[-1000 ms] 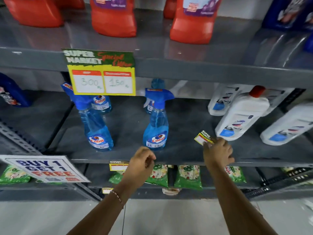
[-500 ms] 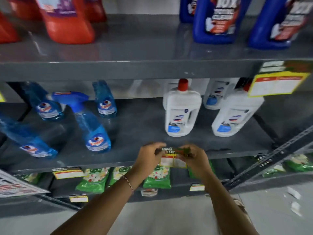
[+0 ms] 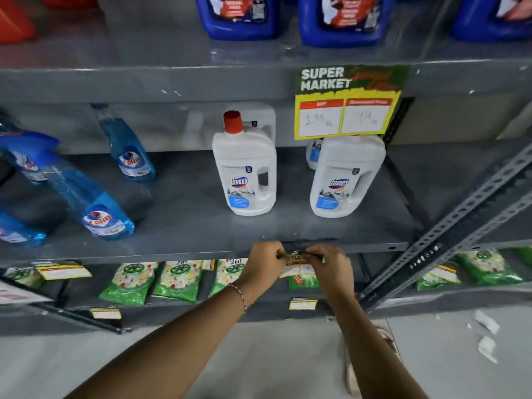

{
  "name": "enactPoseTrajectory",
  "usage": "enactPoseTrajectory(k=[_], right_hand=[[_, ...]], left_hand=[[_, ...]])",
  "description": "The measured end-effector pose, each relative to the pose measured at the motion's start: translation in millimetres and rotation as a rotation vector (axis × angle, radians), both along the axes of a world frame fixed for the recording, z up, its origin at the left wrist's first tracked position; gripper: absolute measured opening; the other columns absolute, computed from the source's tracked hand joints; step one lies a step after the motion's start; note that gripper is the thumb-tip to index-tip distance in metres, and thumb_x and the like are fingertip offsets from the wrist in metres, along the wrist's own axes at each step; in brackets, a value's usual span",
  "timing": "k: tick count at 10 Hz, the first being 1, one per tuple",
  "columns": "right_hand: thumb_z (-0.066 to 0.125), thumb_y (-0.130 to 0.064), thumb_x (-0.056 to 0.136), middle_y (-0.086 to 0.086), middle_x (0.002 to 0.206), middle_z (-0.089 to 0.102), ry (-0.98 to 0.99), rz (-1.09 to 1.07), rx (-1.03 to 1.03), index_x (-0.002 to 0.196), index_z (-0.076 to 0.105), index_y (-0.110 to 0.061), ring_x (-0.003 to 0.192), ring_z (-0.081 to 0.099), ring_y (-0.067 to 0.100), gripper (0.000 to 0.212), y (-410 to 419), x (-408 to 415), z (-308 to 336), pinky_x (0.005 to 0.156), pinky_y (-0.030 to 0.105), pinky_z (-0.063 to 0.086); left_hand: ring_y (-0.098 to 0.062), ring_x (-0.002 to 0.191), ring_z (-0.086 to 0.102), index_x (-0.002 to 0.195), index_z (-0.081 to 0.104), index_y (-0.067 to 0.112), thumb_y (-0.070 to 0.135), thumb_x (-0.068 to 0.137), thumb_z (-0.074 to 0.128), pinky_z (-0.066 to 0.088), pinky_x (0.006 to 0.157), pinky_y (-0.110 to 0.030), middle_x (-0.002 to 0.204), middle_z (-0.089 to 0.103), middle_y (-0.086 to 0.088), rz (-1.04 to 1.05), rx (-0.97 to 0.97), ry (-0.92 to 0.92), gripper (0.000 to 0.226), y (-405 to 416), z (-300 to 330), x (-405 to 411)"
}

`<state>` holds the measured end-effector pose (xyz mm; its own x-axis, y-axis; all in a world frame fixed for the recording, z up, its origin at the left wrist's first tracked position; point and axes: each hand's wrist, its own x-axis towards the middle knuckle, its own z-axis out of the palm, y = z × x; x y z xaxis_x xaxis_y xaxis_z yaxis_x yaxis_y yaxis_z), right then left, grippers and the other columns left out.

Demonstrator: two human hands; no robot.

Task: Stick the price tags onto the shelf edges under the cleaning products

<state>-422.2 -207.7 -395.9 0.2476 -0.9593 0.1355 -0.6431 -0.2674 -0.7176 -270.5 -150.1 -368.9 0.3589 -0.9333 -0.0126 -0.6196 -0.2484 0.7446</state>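
A small green, yellow and white price tag (image 3: 299,266) is held against the front edge of the grey middle shelf (image 3: 172,251), just below two white Domex bottles (image 3: 244,168). My left hand (image 3: 263,264) pinches its top left corner and my right hand (image 3: 331,266) pinches its top right corner. The tag's top strip is mostly covered by my fingers. A larger "Super Market" price tag (image 3: 347,103) hangs from the upper shelf edge (image 3: 144,84), partly hiding the right Domex bottle (image 3: 344,180).
Blue Colin spray bottles (image 3: 95,203) stand at the left of the middle shelf. Blue jugs (image 3: 342,18) sit on the top shelf. Green packets (image 3: 175,280) and small tags (image 3: 302,303) fill the lower shelf. A slotted steel brace (image 3: 449,234) slants at right. Paper scraps (image 3: 486,323) lie on the floor.
The view has swung right from the Colin sprays to the Domex bottles. My right hand carried the tag over, my left hand joined it, and both now hold it at the shelf edge.
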Motion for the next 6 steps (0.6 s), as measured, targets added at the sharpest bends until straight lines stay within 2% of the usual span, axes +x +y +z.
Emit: enactPoseTrajectory(k=[1,2,3,4,5,6], right_hand=[[0.078,-0.019,0.071,0.0,0.074,0.073,0.033,-0.015,-0.064,0.076,0.072,-0.02,0.075,0.064,0.025,0.008,-3.6,2.0,-5.6,0.068,0.041,0.052],[0.079,-0.024,0.067,-0.001,0.071,0.07,0.091,-0.054,-0.119,0.071,0.066,-0.02,0.073,0.061,0.028,0.014,-3.3,1.2,-11.7,0.065,0.04,0.048],[0.084,-0.029,0.064,-0.001,0.074,0.066,0.146,-0.151,-0.189,0.07,0.062,-0.02,0.075,0.057,0.027,0.025,-5.4,-4.9,-10.4,0.064,0.037,0.043],[0.079,-0.026,0.072,0.001,0.078,0.063,0.161,-0.253,-0.204,0.072,0.058,-0.019,0.078,0.054,0.027,0.022,3.9,-4.9,-5.9,0.066,0.037,0.04],[0.067,0.004,0.072,0.006,0.077,0.06,0.055,-0.359,-0.2,0.074,0.055,-0.017,0.074,0.051,0.029,0.024,14.0,9.5,4.1,0.062,0.036,0.037],[0.06,0.006,0.075,0.005,0.088,0.062,-0.076,-0.243,-0.33,0.089,0.06,-0.017,0.083,0.055,0.029,0.027,34.5,36.6,21.5,0.07,0.043,0.046]], left_hand=[[-0.028,0.058,0.061,0.063,0.061,0.003,0.017,0.078,0.071,0.047,0.054,-0.036,0.059,0.065,-0.017,0.009,0.045,-0.045,0.024,-5.1,-1.3,1.1],[-0.032,0.063,0.061,0.067,0.059,0.004,0.021,0.081,0.066,0.05,0.056,-0.038,0.066,0.066,-0.018,-0.031,0.061,-0.148,0.023,-8.7,1.1,2.0],[-0.038,0.078,0.061,0.081,0.057,0.005,0.025,0.09,0.052,0.047,0.06,-0.039,0.086,0.067,-0.019,-0.179,0.076,-0.39,0.022,-5.6,6.7,5.7],[-0.042,0.077,0.062,0.089,0.052,0.007,0.024,0.093,0.045,0.044,0.055,-0.039,0.088,0.067,-0.019,-0.256,0.017,-0.549,0.019,5.3,10.7,15.9],[-0.04,0.066,0.062,0.084,0.047,0.01,0.021,0.09,0.047,0.045,0.05,-0.038,0.077,0.065,-0.016,-0.204,-0.046,-0.545,0.012,13.1,26.2,34.7],[-0.033,0.059,0.057,0.079,0.043,0.014,0.022,0.087,0.051,0.049,0.047,-0.038,0.074,0.059,-0.009,-0.185,-0.195,-0.475,0.014,32.2,44.7,55.7]])
